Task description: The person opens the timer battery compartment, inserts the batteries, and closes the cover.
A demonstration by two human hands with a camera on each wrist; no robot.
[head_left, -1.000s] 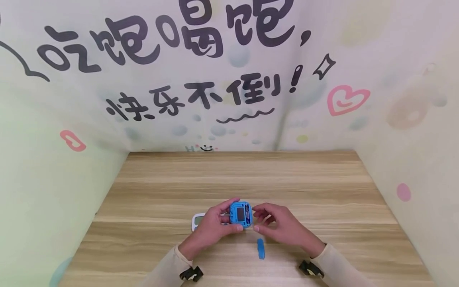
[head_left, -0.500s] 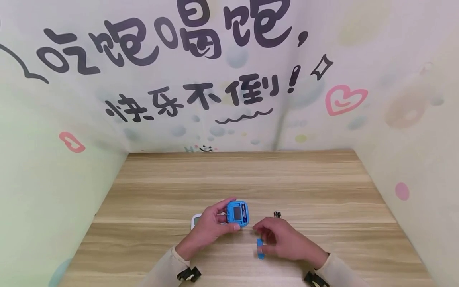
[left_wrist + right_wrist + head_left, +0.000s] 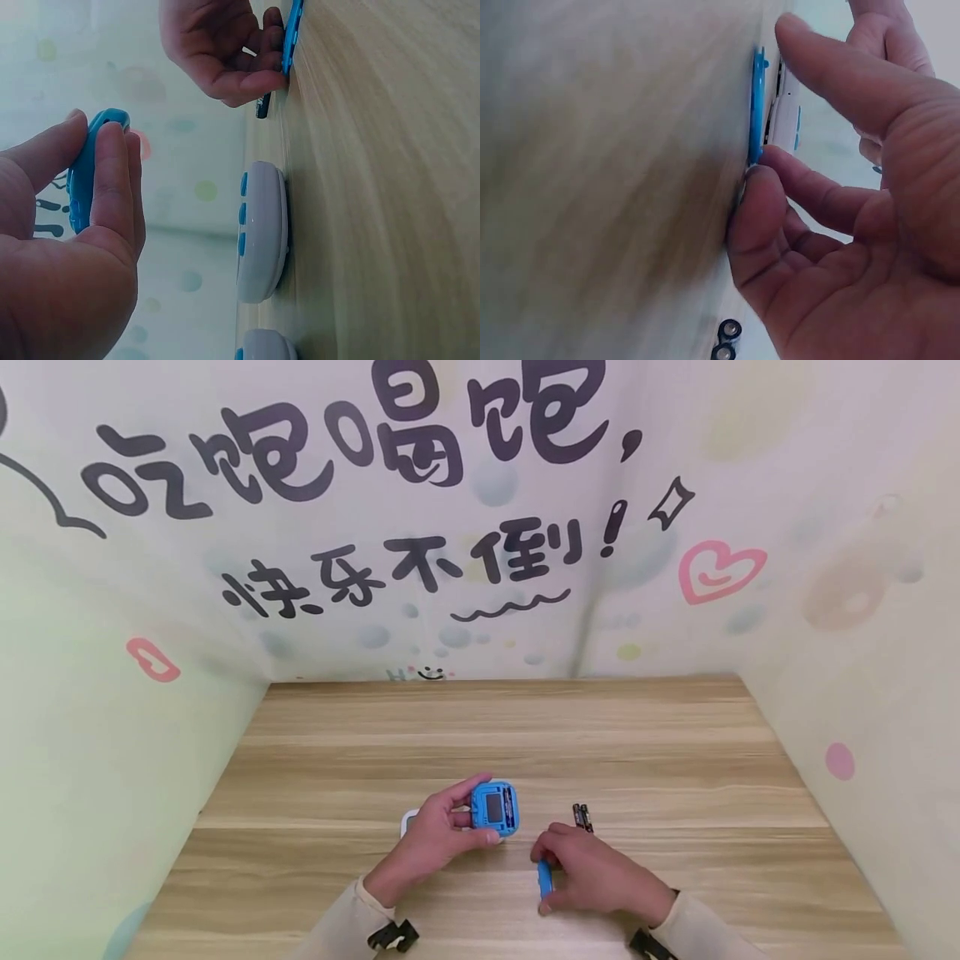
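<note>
My left hand [image 3: 435, 843] grips a blue timer-like device [image 3: 495, 808], with thumb and fingers at its edges and its back turned up. The long battery slot on that back is uncovered, with a dark battery [image 3: 508, 807] in it. Lower and to the right, my right hand [image 3: 596, 868] spans a slim blue battery cover [image 3: 545, 881] lying on the table. In the right wrist view, bent fingers touch one end of the cover [image 3: 757, 105]; a small gap shows between the thumb and its other end.
Two small dark batteries [image 3: 582, 816] lie side by side just beyond my right hand. Behind my left hand sits a white device [image 3: 407, 821], mostly hidden. Two white devices with blue buttons, one of them whole [image 3: 261, 232], show in the left wrist view. Printed walls enclose the wooden table [image 3: 337, 718].
My right hand has left the device's side and come down around the blue cover. The two loose batteries have come into view. My left hand has shifted slightly left with the device.
</note>
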